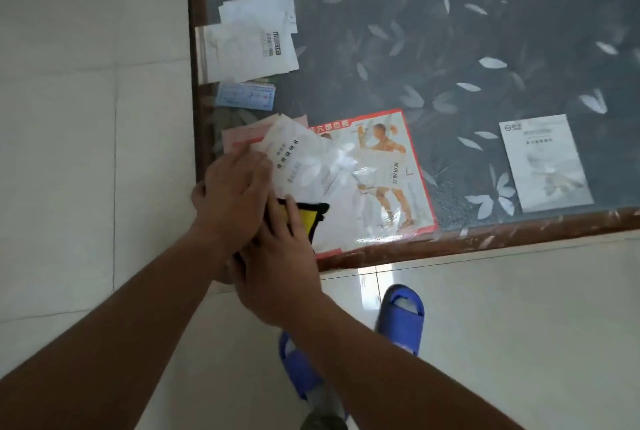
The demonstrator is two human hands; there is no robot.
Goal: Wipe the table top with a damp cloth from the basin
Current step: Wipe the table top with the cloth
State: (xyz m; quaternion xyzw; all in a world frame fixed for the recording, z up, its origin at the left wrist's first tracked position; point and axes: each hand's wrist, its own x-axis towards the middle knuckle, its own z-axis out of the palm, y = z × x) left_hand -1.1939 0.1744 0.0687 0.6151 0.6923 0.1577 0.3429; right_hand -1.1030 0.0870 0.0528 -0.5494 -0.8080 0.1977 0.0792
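- The yellow and black cloth (310, 218) lies at the near left corner of the tabletop (450, 48), mostly hidden under both hands.
- The left hand (232, 197) presses flat on it, grip wide, fingers spread.
- The right hand (280, 263) lies beside and partly under the left, fingers (294, 218) on the cloth; whether this grip clasps it, I cannot tell.
- Papers (249, 45) lie flat on the tabletop.

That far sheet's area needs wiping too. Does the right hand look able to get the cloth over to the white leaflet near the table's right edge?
Probably yes: the right hand rests on the yellow-and-black cloth at the corner, and the table top toward the white leaflet looks bare.
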